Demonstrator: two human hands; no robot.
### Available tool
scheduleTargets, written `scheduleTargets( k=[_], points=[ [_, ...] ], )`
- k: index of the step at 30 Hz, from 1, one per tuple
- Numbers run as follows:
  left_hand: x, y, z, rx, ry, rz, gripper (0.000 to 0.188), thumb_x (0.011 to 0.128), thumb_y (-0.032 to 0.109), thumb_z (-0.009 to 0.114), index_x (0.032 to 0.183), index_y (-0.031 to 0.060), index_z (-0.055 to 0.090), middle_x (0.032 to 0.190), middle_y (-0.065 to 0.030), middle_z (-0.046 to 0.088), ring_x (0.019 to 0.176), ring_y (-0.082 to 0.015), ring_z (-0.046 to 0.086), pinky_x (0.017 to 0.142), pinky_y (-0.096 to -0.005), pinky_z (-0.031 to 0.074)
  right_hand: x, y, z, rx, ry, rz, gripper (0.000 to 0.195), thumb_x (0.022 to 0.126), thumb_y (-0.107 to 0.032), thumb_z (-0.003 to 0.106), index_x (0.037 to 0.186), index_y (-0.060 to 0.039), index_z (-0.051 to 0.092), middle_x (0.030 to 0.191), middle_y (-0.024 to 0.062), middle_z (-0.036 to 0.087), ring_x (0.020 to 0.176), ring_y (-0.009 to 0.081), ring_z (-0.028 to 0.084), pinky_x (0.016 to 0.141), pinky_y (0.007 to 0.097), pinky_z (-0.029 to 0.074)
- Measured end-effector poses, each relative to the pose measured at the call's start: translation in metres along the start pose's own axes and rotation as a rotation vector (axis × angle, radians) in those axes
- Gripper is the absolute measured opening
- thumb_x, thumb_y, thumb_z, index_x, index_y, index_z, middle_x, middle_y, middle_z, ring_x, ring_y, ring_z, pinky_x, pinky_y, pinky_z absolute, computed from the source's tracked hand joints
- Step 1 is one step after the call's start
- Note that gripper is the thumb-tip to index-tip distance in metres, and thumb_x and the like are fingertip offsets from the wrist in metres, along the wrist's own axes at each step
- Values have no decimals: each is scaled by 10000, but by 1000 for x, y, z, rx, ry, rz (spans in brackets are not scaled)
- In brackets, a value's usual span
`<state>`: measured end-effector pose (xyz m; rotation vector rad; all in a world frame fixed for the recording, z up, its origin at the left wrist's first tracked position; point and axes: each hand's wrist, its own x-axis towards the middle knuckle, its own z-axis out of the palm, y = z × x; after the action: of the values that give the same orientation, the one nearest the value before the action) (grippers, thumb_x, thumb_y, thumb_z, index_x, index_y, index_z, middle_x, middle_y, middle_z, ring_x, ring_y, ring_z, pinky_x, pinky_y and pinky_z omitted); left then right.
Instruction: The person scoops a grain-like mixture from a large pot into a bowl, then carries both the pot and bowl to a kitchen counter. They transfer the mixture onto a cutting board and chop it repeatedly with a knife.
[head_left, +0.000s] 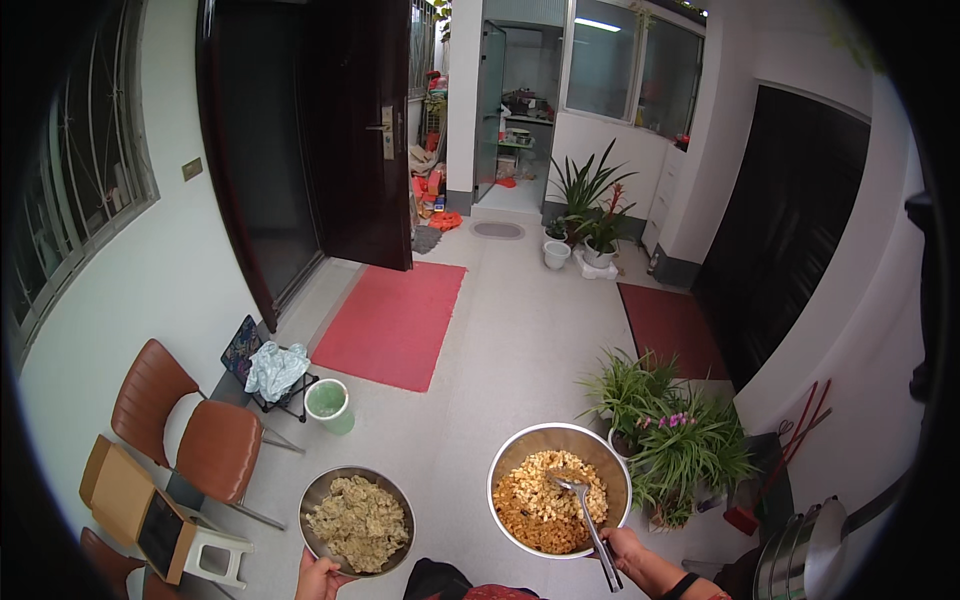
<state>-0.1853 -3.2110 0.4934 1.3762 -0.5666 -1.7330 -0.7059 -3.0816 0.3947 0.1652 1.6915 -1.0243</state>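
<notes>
My left hand (321, 577) grips the near rim of a metal bowl (304, 487) at the lower left. A lumpy, greyish-beige food mixture (360, 521) fills much of it. A larger metal bowl (517, 442) is at the lower right, its near right rim held by my right hand (626, 551). Inside it lie pale diced pieces (544, 480) beside a brown, crumbly mixture (544, 529). A metal spoon (586, 510) rests in this bowl, its handle passing over the rim next to my right hand. Whether the fingers also press the handle is unclear. Both bowls are held above the floor.
On the left stand brown chairs (217, 450), a white plastic stool (221, 551) with an open cardboard box (124, 491), and a green bin (328, 405). Potted plants (682, 442) and stacked metal pots (799, 551) are at right. A red mat (397, 322) lies by the open door (356, 135).
</notes>
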Motion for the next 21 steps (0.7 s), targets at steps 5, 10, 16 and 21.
scheduleTargets(
  k=[5,10,16,21],
  points=[
    [163,72,127,-50,-127,-15,677,799,24,556,1452,12,382,1297,-237,597,1140,-379,648,887,-490,610,132,-99,22,139,17,64,91,841,-1,562,840,89,552,720,207,621,605,369,673,579,536,630],
    [341,123,227,-109,-258,-101,727,783,-32,448,1478,102,280,1405,-222,510,1145,-436,635,844,-581,608,208,-239,89,39,36,-2,79,838,-5,566,839,74,564,703,185,613,520,337,650,534,499,631],
    [510,188,308,-94,-176,-132,749,786,-36,450,1494,128,267,1423,-224,489,1151,-441,626,855,-598,596,308,-416,199,51,21,-13,104,798,49,569,877,117,567,688,184,610,524,305,644,493,453,614],
    [647,229,354,-71,-132,-142,518,785,63,570,1279,-88,538,1213,-230,651,1089,-374,660,952,-528,562,436,-538,264,63,-2,11,91,789,50,580,825,131,561,733,211,622,601,360,675,551,543,623]
  ],
)
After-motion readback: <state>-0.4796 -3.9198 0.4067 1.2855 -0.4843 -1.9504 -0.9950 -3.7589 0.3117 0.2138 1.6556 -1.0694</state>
